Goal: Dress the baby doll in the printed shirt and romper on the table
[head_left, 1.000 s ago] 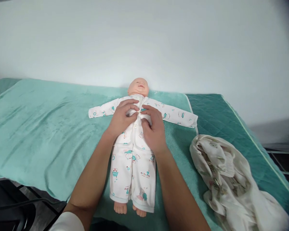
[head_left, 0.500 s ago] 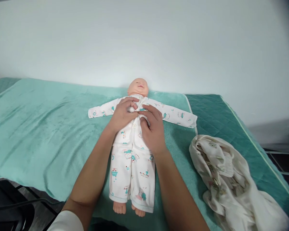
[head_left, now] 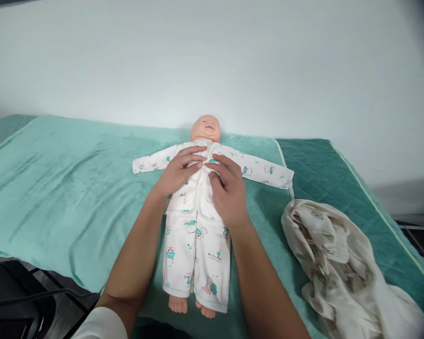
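Head view, printed shirt [head_left: 200,194] under left hand [head_left: 178,172] and right hand [head_left: 231,190], touching both (cannot tell if grip pinches)

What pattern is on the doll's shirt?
White shirt with small teal and reddish cartoon prints; best in head view.

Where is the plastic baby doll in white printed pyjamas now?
In the head view, the doll lies face up near the centre on the green plush blanket, head toward the pale wall, with the left hand and right hand on its chest.
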Available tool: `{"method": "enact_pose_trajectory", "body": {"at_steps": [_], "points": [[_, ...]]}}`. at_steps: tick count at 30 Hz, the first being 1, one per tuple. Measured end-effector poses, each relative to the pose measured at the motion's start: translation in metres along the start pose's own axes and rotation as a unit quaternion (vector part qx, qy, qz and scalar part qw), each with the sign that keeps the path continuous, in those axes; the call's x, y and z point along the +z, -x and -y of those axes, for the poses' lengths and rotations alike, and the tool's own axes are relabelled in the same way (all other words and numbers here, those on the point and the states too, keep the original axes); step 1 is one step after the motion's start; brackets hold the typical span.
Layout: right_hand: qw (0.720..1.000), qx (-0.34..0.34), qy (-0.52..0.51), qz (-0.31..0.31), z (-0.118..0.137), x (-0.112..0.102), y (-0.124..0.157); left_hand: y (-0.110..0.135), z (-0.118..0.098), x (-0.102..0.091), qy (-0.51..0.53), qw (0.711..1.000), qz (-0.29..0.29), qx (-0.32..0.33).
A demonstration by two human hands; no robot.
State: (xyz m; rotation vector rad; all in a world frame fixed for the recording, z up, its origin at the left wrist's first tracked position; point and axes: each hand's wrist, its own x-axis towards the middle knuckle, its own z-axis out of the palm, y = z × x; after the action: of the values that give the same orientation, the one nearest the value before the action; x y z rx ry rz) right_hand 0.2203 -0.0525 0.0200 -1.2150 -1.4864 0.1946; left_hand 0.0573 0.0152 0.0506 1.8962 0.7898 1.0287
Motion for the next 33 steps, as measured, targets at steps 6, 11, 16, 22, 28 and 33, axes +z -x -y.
{"method": "enact_pose_trajectory", "body": {"at_steps": [6,11,16,22,28,33], "points": [[1.0,-0.015,0.007,0.003,0.0,0.001,0.0,-0.001,0.001,0.002,0.01,1.0,-0.012,-0.011],[1.0,0.015,0.004,0.006,0.003,0.0,0.0,-0.002,-0.004,0.007,-0.036,0.998,-0.047,-0.001],[0.999,0.047,-0.017,0.006,0.004,-0.001,-0.001,0.003,-0.007,0.006,-0.025,0.999,-0.039,-0.006],[0.997,0.066,-0.046,0.002,0.004,-0.002,-0.001,0.012,-0.01,0.003,-0.016,1.0,-0.018,-0.015],[0.993,0.077,-0.084,0.04,0.005,-0.013,-0.003,0.02,-0.013,-0.006,-0.011,1.0,0.011,-0.019],[0.985,0.067,-0.108,0.117,0.001,-0.024,-0.005,0.024,-0.015,-0.018,-0.054,0.994,0.096,-0.009]]}}
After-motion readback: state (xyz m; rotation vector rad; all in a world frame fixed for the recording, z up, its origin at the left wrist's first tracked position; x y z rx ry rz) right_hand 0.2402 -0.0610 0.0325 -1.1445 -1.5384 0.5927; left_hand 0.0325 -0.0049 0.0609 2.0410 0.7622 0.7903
